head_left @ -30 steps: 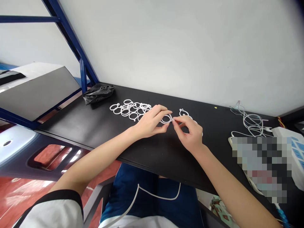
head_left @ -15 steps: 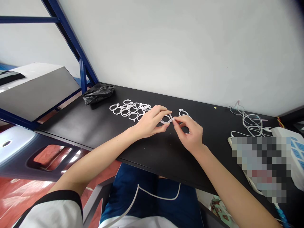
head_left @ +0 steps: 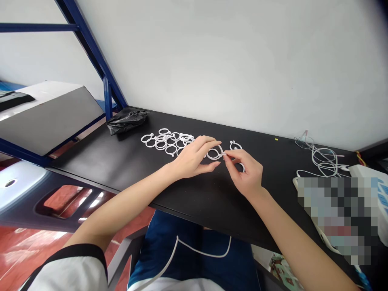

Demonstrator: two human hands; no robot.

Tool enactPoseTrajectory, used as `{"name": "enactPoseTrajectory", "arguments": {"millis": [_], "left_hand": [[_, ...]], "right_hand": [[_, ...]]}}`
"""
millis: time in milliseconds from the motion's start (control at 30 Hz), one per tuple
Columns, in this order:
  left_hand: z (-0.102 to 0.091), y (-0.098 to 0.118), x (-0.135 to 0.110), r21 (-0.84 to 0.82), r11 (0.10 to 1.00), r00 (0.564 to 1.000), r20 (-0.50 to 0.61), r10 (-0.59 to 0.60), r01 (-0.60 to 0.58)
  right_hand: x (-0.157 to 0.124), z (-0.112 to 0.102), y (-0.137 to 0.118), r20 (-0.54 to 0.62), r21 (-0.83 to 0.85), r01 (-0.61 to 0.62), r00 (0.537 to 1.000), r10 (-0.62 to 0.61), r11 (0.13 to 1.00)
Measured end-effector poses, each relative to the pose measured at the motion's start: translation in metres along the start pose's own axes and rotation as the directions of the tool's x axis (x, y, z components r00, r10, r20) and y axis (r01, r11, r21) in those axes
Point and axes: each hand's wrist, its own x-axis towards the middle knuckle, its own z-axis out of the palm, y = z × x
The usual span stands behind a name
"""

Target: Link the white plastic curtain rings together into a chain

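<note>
My right hand (head_left: 244, 167) pinches the small knobbed end of a white plastic ring (head_left: 213, 157) between thumb and fingertips, above the black desk. Around the same ring curves my left hand (head_left: 197, 157), open, its thumb apart from the fingers; a second white arc shows by its index fingertip. Left of this hand lies a loose pile of several white rings (head_left: 166, 141), each with a small eyelet or knob, partly hidden by the fingers. A few more rings (head_left: 235, 145) rest behind and beneath my right hand, partly covered by it.
A crumpled black plastic bag (head_left: 127, 121) sits at the desk's far left. Tangled white cable (head_left: 324, 161), glasses (head_left: 304, 140), a blurred-out phone-like object (head_left: 317, 232) and a white box (head_left: 362, 173) occupy the right. The wall (head_left: 230, 72) bounds the desk (head_left: 136, 169) behind.
My left thumb and index finger have spread slightly apart around the ring. My right hand keeps its pinch and has shifted a little to the right. The view has moved slightly.
</note>
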Motion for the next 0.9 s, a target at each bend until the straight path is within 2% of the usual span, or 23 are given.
{"name": "enactPoseTrajectory", "arguments": {"millis": [367, 600, 700, 800, 900], "left_hand": [[0.001, 0.001, -0.001, -0.044, 0.991, 0.99, 0.061, -0.124, 0.127], [-0.002, 0.002, -0.001, -0.096, 0.985, 0.984, 0.122, -0.131, 0.143], [-0.001, 0.002, -0.001, -0.085, 0.986, 0.985, 0.114, -0.133, 0.143], [-0.001, 0.001, -0.001, -0.073, 0.987, 0.985, 0.111, -0.132, 0.14], [0.0, 0.0, -0.001, -0.075, 0.99, 0.989, 0.097, -0.109, 0.117]], "right_hand": [[-0.001, 0.0, 0.001, -0.005, -0.002, -0.01, 1.0, 0.01, 1.0], [0.002, -0.002, 0.0, 0.01, 0.03, -0.005, 1.0, 0.005, 1.0], [0.007, -0.008, 0.0, 0.098, 0.108, -0.124, 0.989, 0.114, 0.986], [0.012, -0.015, 0.001, 0.209, 0.195, -0.285, 0.947, 0.244, 0.939], [0.014, -0.019, 0.001, 0.232, 0.224, -0.328, 0.932, 0.277, 0.918]]}}
